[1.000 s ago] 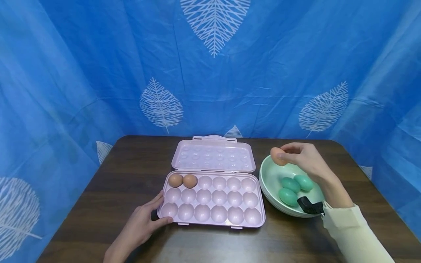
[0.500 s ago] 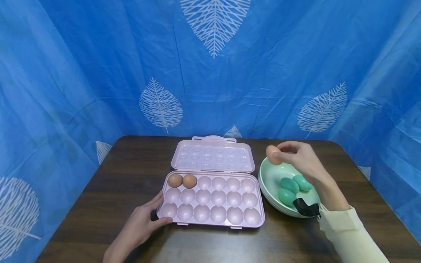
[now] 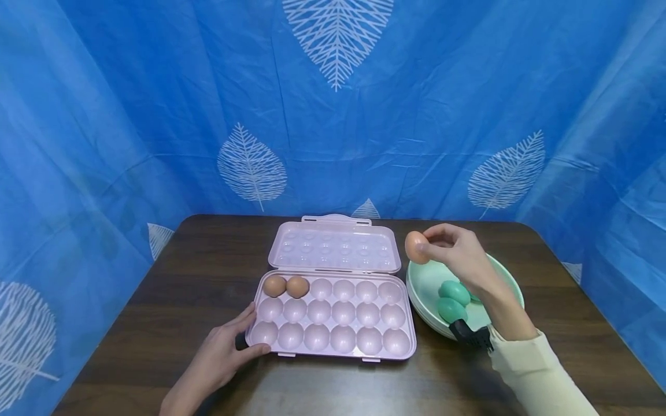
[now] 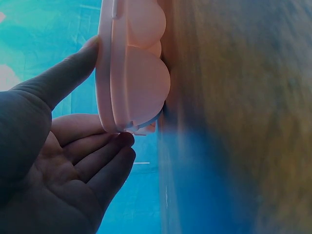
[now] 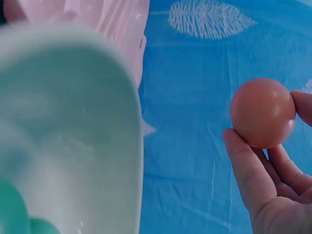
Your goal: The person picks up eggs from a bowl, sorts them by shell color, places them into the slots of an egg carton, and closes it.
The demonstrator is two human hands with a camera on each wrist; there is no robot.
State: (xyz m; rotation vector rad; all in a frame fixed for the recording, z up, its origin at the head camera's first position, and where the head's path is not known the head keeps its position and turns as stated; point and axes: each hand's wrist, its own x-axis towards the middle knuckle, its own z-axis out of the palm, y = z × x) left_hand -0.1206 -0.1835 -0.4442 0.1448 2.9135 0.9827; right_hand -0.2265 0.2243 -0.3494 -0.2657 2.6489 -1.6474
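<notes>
My right hand [image 3: 460, 254] pinches a brown egg [image 3: 417, 247] between thumb and fingers, in the air above the far left rim of a pale green bowl [image 3: 426, 283]. In the right wrist view the egg [image 5: 263, 113] sits at the fingertips. My left hand [image 3: 221, 352] rests at the near left corner of a pink egg tray [image 3: 410, 323], thumb along the front edge and fingers at the left side. The left wrist view has the thumb [image 4: 73, 68] extended against the tray's rim. Two brown eggs, one [image 3: 274, 286] beside the other [image 3: 298, 287], fill the far row's left cups.
Green eggs [image 3: 452, 293] lie in the bowl, one mostly hidden behind my right wrist. The tray's hinged lid [image 3: 335, 230] lies folded back behind it. Bowl and tray stand close together on a dark wooden table [image 3: 208, 254]. A blue leaf-patterned cloth [image 3: 333, 150] hangs behind.
My right hand has moved left with the brown egg, from over the bowl to its far left rim. The left hand and the tray stay as they were.
</notes>
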